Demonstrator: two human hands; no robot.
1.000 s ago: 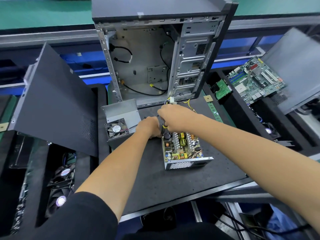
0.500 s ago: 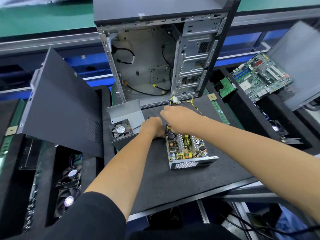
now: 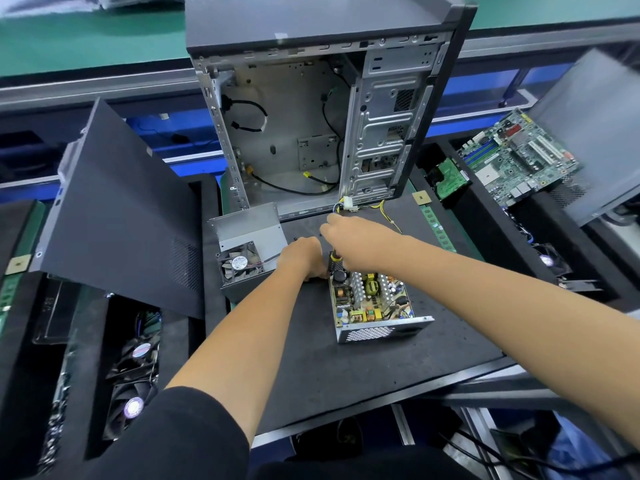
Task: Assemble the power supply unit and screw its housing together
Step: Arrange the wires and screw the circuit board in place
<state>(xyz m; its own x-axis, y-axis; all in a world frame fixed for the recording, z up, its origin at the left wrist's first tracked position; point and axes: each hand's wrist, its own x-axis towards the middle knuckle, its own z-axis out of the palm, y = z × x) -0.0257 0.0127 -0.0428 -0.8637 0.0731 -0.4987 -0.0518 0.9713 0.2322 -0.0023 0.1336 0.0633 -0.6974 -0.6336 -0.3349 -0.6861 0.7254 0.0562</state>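
The open power supply base (image 3: 377, 329) lies on the black mat (image 3: 346, 375), its circuit board (image 3: 370, 299) exposed. Its grey cover with the fan (image 3: 239, 263) stands just to the left. My right hand (image 3: 360, 242) grips a black and yellow screwdriver (image 3: 335, 261), held upright at the board's far left corner. My left hand (image 3: 302, 256) holds the far left corner of the base beside the tip; what its fingers hold is hidden. Yellow and black wires (image 3: 377, 207) run from the unit toward the case.
An open PC case (image 3: 311, 126) stands upright behind the mat. A dark side panel (image 3: 117, 216) leans at the left over trays of fans (image 3: 133, 407). A motherboard (image 3: 516, 157) and green cards (image 3: 450, 178) sit in trays at the right.
Both hands stay at the far left corner of the unit with the screwdriver. Only the camera view has shifted slightly.
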